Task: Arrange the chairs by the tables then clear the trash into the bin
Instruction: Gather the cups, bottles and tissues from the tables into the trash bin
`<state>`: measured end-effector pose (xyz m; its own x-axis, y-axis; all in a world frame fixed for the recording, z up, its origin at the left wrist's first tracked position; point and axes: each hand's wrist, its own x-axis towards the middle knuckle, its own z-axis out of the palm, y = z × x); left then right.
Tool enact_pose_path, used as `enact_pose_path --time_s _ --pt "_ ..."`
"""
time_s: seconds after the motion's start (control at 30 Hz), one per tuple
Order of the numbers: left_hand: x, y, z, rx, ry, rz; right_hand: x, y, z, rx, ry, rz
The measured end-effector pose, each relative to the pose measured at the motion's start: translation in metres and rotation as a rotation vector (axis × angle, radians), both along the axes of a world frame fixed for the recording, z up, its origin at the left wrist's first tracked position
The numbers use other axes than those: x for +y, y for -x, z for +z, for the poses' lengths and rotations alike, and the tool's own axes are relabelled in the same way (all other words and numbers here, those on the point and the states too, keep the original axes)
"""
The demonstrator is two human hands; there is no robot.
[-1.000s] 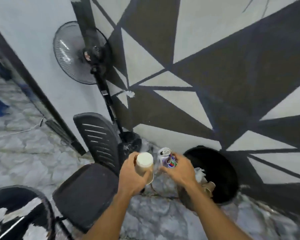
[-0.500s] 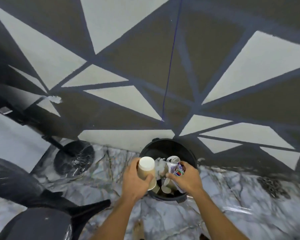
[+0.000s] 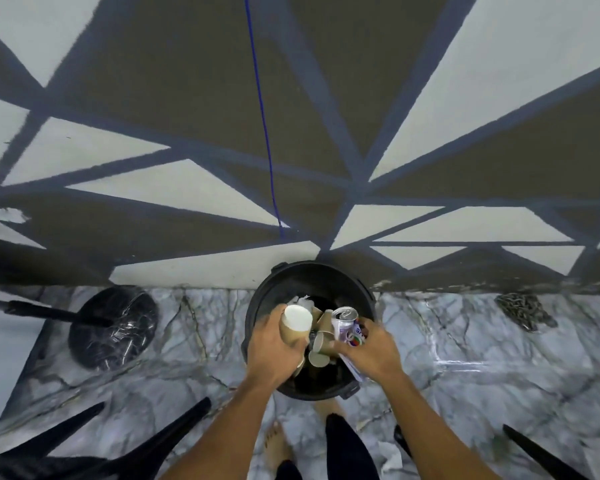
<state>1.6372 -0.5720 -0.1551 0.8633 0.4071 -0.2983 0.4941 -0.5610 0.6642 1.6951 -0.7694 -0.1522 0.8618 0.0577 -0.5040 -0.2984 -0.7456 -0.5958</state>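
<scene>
While bin [image 3: 326, 282] holds paper cups [image 3: 321, 344], left hand [image 3: 274, 351] grips lidded cup [image 3: 297, 322], right hand [image 3: 371, 351] grips can [image 3: 345, 323]

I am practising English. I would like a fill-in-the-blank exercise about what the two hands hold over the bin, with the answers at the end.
1. The left hand holds a brown paper cup whose upper end is ____ in colour.
2. The right hand grips a drink can, to the ____ of the paper cup.
3. Both hands are over a bin that is ____ in colour.

Answers: white; right; black.
</scene>
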Motion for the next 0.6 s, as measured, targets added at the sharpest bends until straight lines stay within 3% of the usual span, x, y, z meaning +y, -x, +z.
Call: enact_pose_path --time_s 0.27,0.6 --pt "-0.029 -0.069 -0.044 0.121 -0.018 -0.084 -0.013 -0.055 -0.049 0.108 0.010 0.072" --pt "-0.038 -0.071 -0.061 0.262 0.031 0.011 -0.004 -0.081 -0.083 0.234 0.129 0.227"
